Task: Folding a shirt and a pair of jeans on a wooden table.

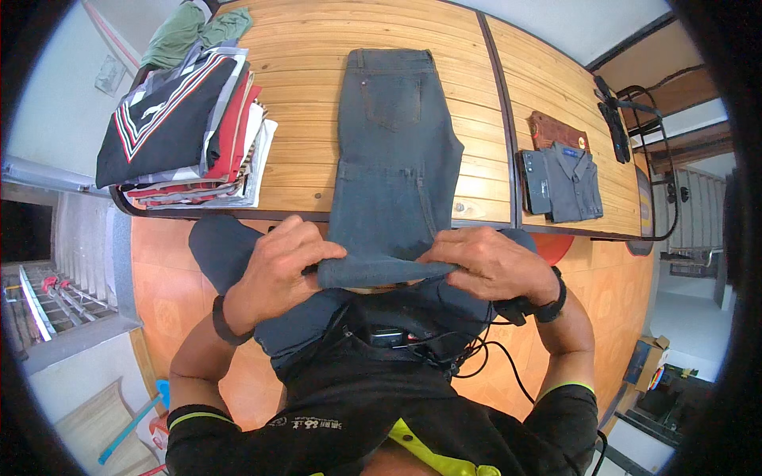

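Note:
A pair of dark blue denim jeans (pixel 390 143) lies folded lengthwise on the wooden table, waistband at the far end and a back pocket facing up. Its near end hangs past the table edge over my lap. My left hand (pixel 286 268) pinches the left corner of that hem end between thumb and fingers. At the right corner, my right hand (pixel 482 265) grips the denim the same way. Between the two hands the edge of the cloth is turned up in a narrow band.
A tall stack of folded clothes (pixel 178 131) stands at the table's left, with a green cloth (pixel 178 35) behind it. On the right lie a folded grey shirt (pixel 574 181), a dark phone-like item (pixel 536 181) and a brown leather wallet-like item (pixel 553 131). Black cables (pixel 476 357) loop by my waist.

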Action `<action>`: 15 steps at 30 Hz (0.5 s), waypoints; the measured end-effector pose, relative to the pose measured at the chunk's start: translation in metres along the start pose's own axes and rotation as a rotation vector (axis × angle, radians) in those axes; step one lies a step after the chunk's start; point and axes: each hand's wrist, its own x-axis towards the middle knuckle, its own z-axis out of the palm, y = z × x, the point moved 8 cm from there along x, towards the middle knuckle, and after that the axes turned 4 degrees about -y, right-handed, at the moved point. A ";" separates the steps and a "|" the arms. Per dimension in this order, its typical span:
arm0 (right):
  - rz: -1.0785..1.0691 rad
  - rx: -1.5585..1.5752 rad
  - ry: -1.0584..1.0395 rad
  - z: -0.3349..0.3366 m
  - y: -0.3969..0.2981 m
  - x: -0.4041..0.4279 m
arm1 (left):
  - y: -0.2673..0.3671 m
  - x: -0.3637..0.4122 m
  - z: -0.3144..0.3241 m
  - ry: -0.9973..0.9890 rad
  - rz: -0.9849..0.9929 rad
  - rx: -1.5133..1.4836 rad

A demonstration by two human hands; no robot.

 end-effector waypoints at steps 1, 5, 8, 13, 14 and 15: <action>-0.003 0.001 -0.002 -0.006 -0.004 -0.001 | 0.008 0.003 -0.011 0.075 0.008 0.027; 0.036 0.126 -0.019 -0.028 -0.013 -0.004 | 0.033 0.021 -0.044 0.169 0.020 0.126; 0.009 0.150 0.044 -0.045 -0.011 -0.003 | 0.039 0.036 -0.060 0.271 0.116 0.259; 0.158 0.142 0.285 -0.091 0.004 0.006 | -0.026 0.056 -0.053 0.407 -0.155 -0.183; 0.164 0.214 0.417 -0.100 0.009 0.010 | -0.032 0.064 -0.054 0.431 -0.204 -0.244; 0.172 0.284 0.554 -0.108 0.016 0.011 | -0.037 0.075 -0.053 0.430 -0.199 -0.246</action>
